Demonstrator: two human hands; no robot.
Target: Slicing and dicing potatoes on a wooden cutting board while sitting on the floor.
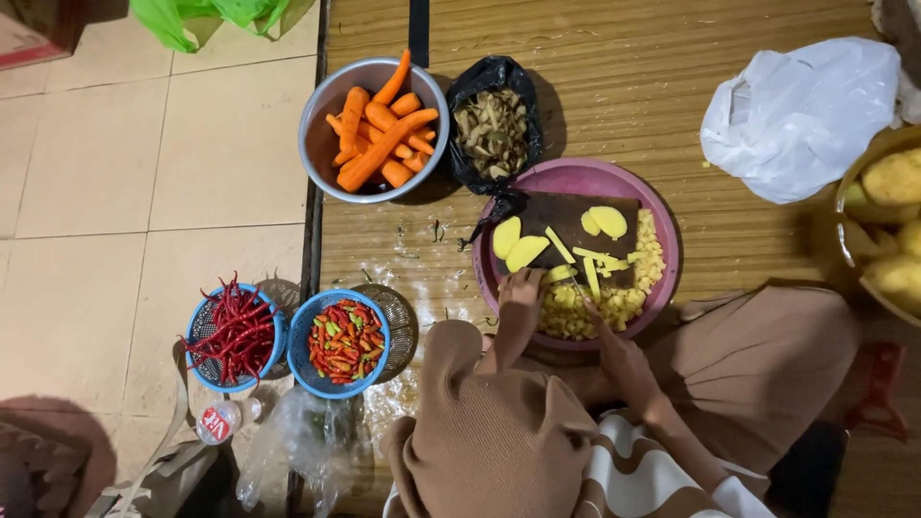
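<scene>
A pink basin holds a dark cutting board with yellow potato slices, cut strips and a heap of diced potato. My left hand rests at the board's near left corner, fingers pressed down on a bundle of potato strips. My right hand is just right of it, closed around what looks like a knife over the strips. The blade is thin and hard to make out.
A metal bowl of carrots and a black bag of peelings lie beyond the basin. At left are two blue baskets, red chilies and mixed chilies. At right are a white plastic bag and a bowl of peeled potatoes.
</scene>
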